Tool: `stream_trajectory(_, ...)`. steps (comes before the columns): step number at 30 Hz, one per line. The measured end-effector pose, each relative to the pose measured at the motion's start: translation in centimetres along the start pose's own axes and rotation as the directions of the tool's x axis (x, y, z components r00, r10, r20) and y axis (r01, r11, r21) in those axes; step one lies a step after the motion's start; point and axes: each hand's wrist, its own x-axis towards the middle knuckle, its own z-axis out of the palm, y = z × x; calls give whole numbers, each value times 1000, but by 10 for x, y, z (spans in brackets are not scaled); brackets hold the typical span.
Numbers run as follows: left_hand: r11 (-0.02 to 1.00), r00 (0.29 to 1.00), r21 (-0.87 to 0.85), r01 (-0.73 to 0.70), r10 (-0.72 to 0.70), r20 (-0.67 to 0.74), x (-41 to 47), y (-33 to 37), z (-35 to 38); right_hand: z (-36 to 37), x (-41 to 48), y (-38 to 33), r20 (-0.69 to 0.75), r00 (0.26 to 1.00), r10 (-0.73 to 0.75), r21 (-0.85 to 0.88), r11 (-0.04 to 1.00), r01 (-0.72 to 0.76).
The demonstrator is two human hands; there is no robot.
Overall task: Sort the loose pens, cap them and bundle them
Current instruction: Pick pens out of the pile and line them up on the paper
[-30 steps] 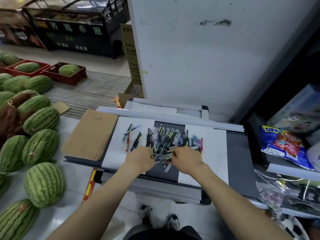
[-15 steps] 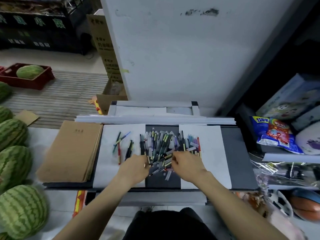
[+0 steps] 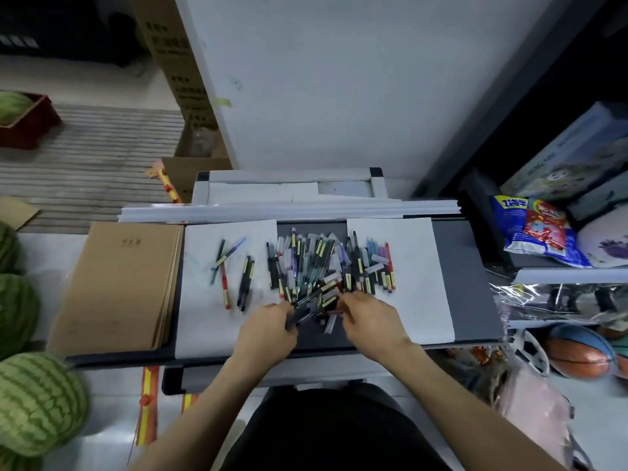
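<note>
A heap of loose pens (image 3: 319,263) and clear caps lies across the middle of a dark grey table top (image 3: 472,287), between two white paper sheets. On the left sheet (image 3: 204,317) a few sorted pens lie apart: a green, a blue and a red one (image 3: 222,266), and two black ones (image 3: 245,282). My left hand (image 3: 268,331) grips a black pen (image 3: 307,309) at the heap's near edge. My right hand (image 3: 370,324) pinches something small and dark red at the same edge; what it is stays unclear.
A stack of brown notebooks (image 3: 119,287) lies at the table's left end. Watermelons (image 3: 37,399) sit on the floor to the left. A shelf on the right holds a snack bag (image 3: 533,229); balls (image 3: 577,351) lie below. A white wall panel (image 3: 339,79) stands behind.
The camera has tilted down and right, closer to the table. Both hands stay at the heap's near edge; the left hand's black pen has been drawn a little toward me.
</note>
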Motion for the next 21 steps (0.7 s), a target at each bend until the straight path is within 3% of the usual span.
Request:
stream_trajectory(7,989,987,-122,78,-94,-128,-13,7,19,1,15,-1,-26,990,-138,-49,989,137)
stream_trajectory(21,953,912,-299,-41,-86,-402,-20,6,47,1,26,12,-5,981,-195,-48,980,195)
